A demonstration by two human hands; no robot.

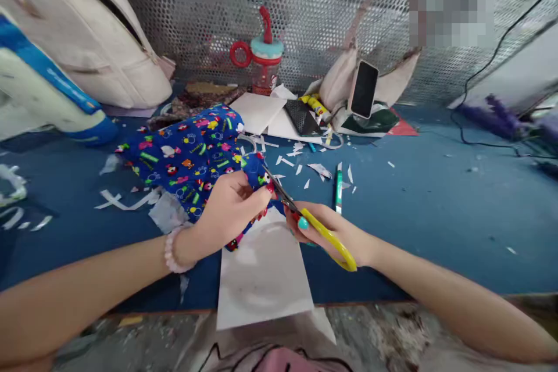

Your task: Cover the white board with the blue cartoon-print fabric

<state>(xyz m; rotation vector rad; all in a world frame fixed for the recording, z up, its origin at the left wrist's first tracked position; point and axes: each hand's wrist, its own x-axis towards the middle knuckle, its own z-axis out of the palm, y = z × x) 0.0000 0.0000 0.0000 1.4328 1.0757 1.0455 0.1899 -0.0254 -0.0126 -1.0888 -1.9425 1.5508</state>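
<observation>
Blue fabric with a colourful cartoon print [187, 157] lies bunched left of centre. My left hand [231, 209], with a beaded bracelet on its wrist, pinches the fabric's right edge. Yellow-handled scissors [329, 238] are in my right hand [326, 229], fingers wrapped around them. Their dark blades point up and left and meet the fabric close to my left fingertips; how far apart the blades are is hard to tell. Beneath both hands a white sheet [264, 279] lies at the table's front edge, partly covered by the fabric.
White paper scraps [320, 170] and a green marker [339, 189] lie on the blue table [436, 215]. Farther back are a cup with a red straw [265, 58], a phone [364, 89] leaning on a bag, and white cards [259, 111]. A pale backpack [87, 29] stands back left.
</observation>
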